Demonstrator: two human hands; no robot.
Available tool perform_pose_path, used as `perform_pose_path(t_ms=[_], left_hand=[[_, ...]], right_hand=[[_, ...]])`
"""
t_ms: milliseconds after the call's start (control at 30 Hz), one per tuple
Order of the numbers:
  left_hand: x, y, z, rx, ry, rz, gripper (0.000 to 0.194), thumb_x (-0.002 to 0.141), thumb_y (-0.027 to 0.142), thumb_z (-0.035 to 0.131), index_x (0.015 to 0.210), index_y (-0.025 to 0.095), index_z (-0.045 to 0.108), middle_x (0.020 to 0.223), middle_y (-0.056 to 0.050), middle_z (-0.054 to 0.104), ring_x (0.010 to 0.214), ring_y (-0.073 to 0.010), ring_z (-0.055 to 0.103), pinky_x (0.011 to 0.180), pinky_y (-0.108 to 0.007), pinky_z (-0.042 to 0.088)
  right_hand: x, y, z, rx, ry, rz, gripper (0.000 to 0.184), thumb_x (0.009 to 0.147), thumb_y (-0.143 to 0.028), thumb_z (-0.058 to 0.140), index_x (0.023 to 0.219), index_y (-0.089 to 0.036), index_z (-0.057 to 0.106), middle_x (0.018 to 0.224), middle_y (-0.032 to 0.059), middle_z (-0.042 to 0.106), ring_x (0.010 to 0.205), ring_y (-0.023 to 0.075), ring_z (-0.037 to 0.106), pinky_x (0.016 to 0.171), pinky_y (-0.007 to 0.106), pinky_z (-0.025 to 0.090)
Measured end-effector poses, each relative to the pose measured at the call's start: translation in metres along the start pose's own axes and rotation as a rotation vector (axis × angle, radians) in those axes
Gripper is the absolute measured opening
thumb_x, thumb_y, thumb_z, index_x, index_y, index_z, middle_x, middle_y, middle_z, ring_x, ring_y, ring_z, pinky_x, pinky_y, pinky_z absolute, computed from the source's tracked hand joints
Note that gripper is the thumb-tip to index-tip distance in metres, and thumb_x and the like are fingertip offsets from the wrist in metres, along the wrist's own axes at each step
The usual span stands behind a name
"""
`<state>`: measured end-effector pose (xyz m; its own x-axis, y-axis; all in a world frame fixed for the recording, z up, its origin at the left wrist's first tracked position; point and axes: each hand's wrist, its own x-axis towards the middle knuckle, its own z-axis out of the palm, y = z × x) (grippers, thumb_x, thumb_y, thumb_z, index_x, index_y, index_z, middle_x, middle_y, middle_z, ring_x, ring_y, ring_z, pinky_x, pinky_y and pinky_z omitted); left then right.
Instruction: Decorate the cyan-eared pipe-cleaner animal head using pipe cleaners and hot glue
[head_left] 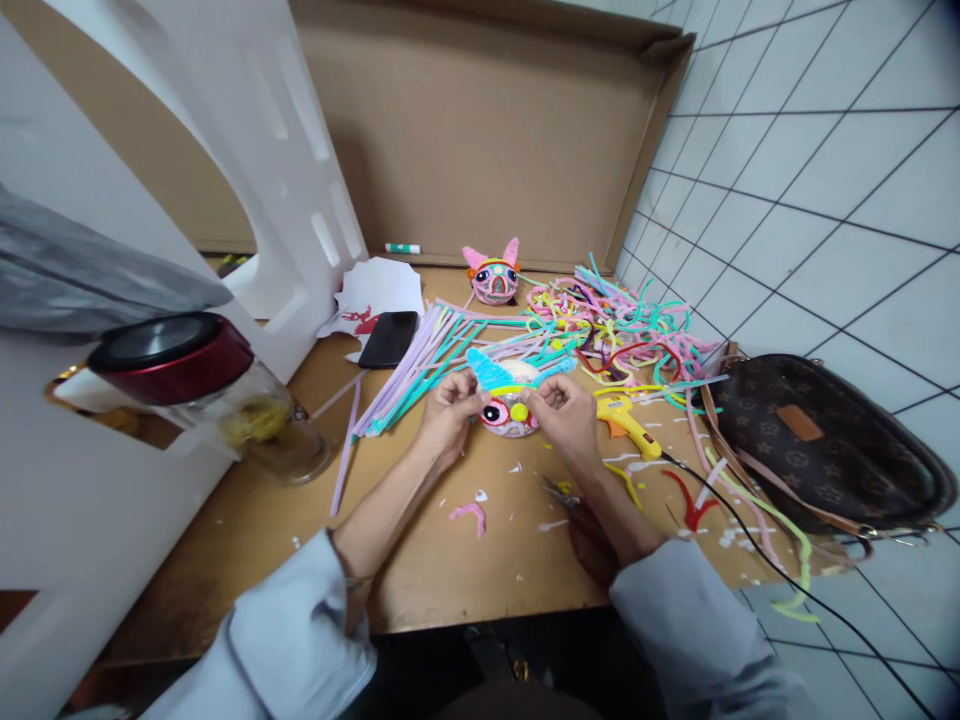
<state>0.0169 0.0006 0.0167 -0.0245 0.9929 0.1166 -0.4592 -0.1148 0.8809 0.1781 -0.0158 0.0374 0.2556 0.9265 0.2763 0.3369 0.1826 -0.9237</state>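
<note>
Between my two hands is a pipe-cleaner animal head (pixel 513 428) with blue ears, round dark eyes and a yellow band across its brow. My left hand (pixel 448 415) pinches its left side by the yellow band. My right hand (pixel 564 412) is closed at the other end of that band, thumb against fingers. Just right of my right hand lies a yellow hot glue gun (pixel 634 428) with a black cord. Scissors (pixel 562 494) lie partly under my right forearm. A bent pink pipe-cleaner piece (pixel 471 514) rests on the table in front of me.
A finished-looking pink-eared head (pixel 495 280) stands at the back. Straight pipe cleaners (pixel 409 375) lie left, a tangled pile (pixel 622 325) right. Around them are a phone (pixel 388 340), a glass bottle (pixel 277 430), a brown handbag (pixel 825 440) and a marker (pixel 403 248).
</note>
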Motion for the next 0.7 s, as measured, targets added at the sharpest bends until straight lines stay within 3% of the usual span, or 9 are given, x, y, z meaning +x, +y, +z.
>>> perform_pose_path(t_ms=[100, 267, 400, 700], left_hand=[[-0.002, 0.0, 0.003, -0.023, 0.015, -0.017, 0.054, 0.046, 0.028, 0.09, 0.057, 0.017, 0.039, 0.082, 0.002, 0.06, 0.075, -0.0118, 0.055, 0.074, -0.028, 0.045], [-0.006, -0.003, 0.004, 0.115, 0.048, 0.049, 0.022, 0.053, 0.03, 0.083, 0.06, 0.02, 0.065, 0.094, -0.002, 0.067, 0.089, -0.019, 0.062, 0.082, -0.033, 0.049], [-0.01, -0.003, 0.005, 0.231, 0.034, 0.135, 0.006, 0.062, 0.029, 0.075, 0.064, 0.023, 0.076, 0.1, -0.005, 0.068, 0.108, -0.0247, 0.06, 0.094, -0.037, 0.047], [-0.013, -0.004, 0.001, 0.459, 0.014, 0.211, 0.025, 0.072, 0.028, 0.059, 0.079, 0.026, 0.083, 0.097, -0.004, 0.057, 0.104, -0.0236, 0.053, 0.103, -0.038, 0.042]], right_hand=[[0.001, 0.0, 0.0, -0.008, 0.007, 0.008, 0.027, 0.066, -0.043, 0.07, 0.059, -0.023, 0.052, 0.05, -0.0068, 0.048, 0.049, 0.0102, 0.043, 0.052, 0.026, 0.034], [0.0, 0.0, 0.001, -0.005, 0.01, -0.006, 0.027, 0.067, -0.041, 0.07, 0.059, -0.024, 0.051, 0.049, -0.0074, 0.047, 0.048, 0.0099, 0.041, 0.052, 0.027, 0.032], [-0.002, 0.001, 0.002, -0.026, 0.017, -0.029, 0.027, 0.07, -0.041, 0.069, 0.06, -0.024, 0.051, 0.05, -0.0073, 0.048, 0.048, 0.01, 0.041, 0.053, 0.027, 0.033], [-0.003, -0.004, 0.005, -0.067, 0.022, -0.052, 0.026, 0.07, -0.036, 0.069, 0.059, -0.024, 0.049, 0.053, -0.0066, 0.048, 0.052, 0.0106, 0.043, 0.056, 0.027, 0.036]])
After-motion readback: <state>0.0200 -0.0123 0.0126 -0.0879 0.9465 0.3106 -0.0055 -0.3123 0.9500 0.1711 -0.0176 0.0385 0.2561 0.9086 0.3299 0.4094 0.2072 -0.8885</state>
